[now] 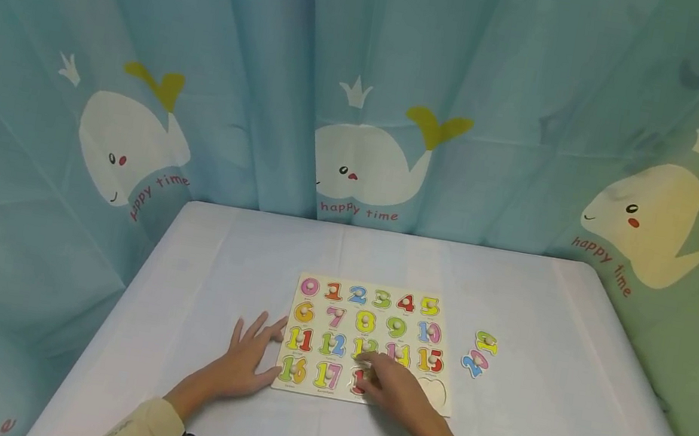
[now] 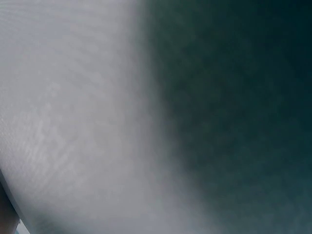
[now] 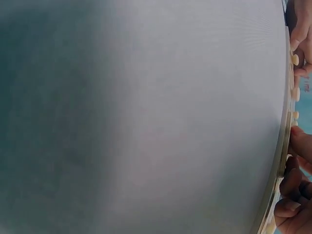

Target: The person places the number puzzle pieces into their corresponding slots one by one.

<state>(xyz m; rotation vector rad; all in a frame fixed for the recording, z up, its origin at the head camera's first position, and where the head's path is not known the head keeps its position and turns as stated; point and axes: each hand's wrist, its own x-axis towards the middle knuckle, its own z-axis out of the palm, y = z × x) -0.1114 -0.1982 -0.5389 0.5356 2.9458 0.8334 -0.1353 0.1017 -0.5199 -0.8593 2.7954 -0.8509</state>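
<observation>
A wooden number puzzle board (image 1: 361, 401) lies flat on the table, with knobbed number pieces in its rows. My left hand (image 1: 240, 365) rests at the board's left edge, fingers spread, thumb and fingertips against it. Over the bottom row, my right hand (image 1: 397, 391) pinches the red number 18 puzzle piece (image 1: 356, 381), which it partly covers. Curled fingers of the right hand show at the right border of the right wrist view, close to the board's edge (image 3: 270, 202). The left wrist view shows mostly blurred white cloth.
Two loose number pieces lie right of the board: a blue-and-pink 20 (image 1: 475, 363) and a green-and-yellow piece (image 1: 486, 342) touching or nearly touching it. An empty recess (image 1: 433, 393) is at the board's lower right corner. Blue whale-print curtains (image 1: 248, 80) surround the white table (image 1: 249, 248).
</observation>
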